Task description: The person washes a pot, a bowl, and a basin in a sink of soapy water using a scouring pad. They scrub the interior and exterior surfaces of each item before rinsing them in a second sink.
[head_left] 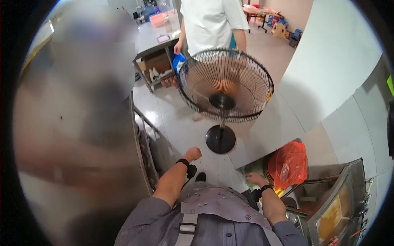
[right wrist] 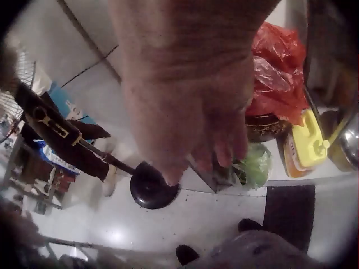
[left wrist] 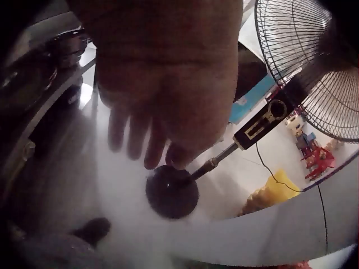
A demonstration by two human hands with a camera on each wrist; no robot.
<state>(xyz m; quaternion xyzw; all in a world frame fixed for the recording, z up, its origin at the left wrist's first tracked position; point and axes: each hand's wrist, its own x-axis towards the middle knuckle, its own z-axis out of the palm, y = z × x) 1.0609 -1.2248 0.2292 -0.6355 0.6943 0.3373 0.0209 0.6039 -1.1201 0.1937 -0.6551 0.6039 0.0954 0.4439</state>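
Left side lost in blur; fan and standing person only partly seen.
A blurred patch (head_left: 78, 102) swallows whatever stands on the left. The top edge cuts off the person (head_left: 211, 24) at the shoulders, and the fan (head_left: 222, 101) hides most of their legs; its blades smear behind the grille. The left wrist view's right edge crops the fan, and the left hand (left wrist: 168, 95) covers a bit of its base (left wrist: 172, 196). The right hand (right wrist: 185, 106) partly hides the red bag (right wrist: 276, 84), contents unclear. Items on the far table (head_left: 256, 12) are too small to tell.
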